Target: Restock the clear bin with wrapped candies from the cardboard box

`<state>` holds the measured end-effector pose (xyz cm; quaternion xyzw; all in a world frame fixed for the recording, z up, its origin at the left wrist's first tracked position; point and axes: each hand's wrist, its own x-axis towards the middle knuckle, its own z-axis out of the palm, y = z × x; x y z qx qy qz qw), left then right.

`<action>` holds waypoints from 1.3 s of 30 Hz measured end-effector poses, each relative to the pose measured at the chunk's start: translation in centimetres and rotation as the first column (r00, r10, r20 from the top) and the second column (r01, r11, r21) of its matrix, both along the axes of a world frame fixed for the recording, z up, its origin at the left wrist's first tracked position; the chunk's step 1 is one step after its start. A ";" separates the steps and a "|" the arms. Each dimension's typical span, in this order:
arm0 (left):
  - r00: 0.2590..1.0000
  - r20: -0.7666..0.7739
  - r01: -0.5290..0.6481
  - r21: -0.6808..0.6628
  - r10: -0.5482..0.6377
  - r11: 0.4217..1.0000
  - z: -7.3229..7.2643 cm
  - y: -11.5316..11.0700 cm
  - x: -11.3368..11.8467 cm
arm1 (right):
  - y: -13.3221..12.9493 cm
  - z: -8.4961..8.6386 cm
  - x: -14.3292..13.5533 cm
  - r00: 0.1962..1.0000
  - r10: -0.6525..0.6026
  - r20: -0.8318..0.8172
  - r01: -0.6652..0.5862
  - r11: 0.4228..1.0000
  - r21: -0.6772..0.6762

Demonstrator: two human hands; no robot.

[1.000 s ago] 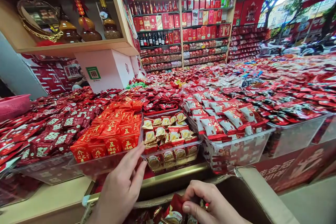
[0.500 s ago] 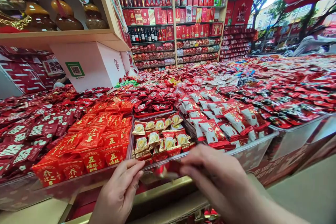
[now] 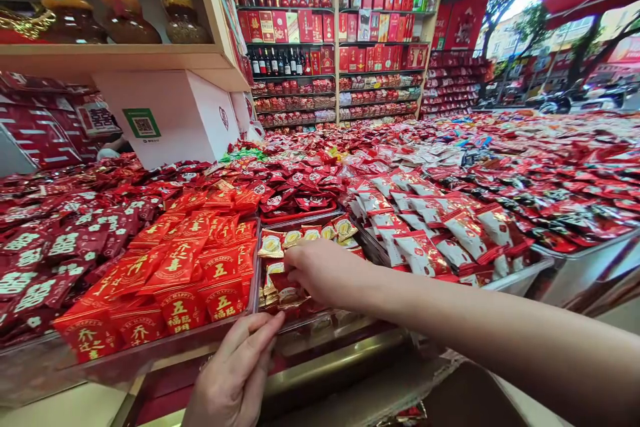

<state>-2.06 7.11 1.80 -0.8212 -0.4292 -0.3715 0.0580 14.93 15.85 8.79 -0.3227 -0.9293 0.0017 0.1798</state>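
Note:
My right hand [image 3: 327,273] reaches over the middle bin of gold durian-print candy packets [image 3: 271,243], its fingers pinched on a red-and-gold packet [image 3: 289,288] among the others. My left hand [image 3: 240,367] is at the front edge of that bin, fingertips pressed together; whether anything small is between them is hidden. Bright red packets with gold characters [image 3: 175,260] fill the bin to the left. White-and-red packets [image 3: 420,250] lie in the bin to the right.
Dark red packets [image 3: 65,247] are heaped at far left. A white box with a QR code [image 3: 150,120] stands behind them, below a wooden shelf [image 3: 150,57]. An open cardboard box [image 3: 430,383] is below the bins. Bottle shelves [image 3: 335,47] line the back.
My right hand has moved from the bin's front edge forward and left over the durian packets. My left hand stays near the edge, slightly lower. The view has shifted a little.

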 end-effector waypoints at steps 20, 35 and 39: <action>0.997 -0.061 -0.044 0.141 0.053 0.989 0.1 0.1 0.4 | -0.8 0.1 -1.3 0.993 -0.028 0.114 0.052 0.976 -0.210; 0.995 -0.060 0.087 0.225 -0.075 0.970 0.6 -2.3 0.2 | -6.6 2.0 2.9 0.968 0.071 -0.239 -0.153 0.928 -0.341; 0.962 -0.163 0.245 0.153 -0.220 0.958 0.3 -4.2 1.8 | -12.1 -2.8 4.8 0.964 0.255 -0.077 -0.215 0.578 -0.787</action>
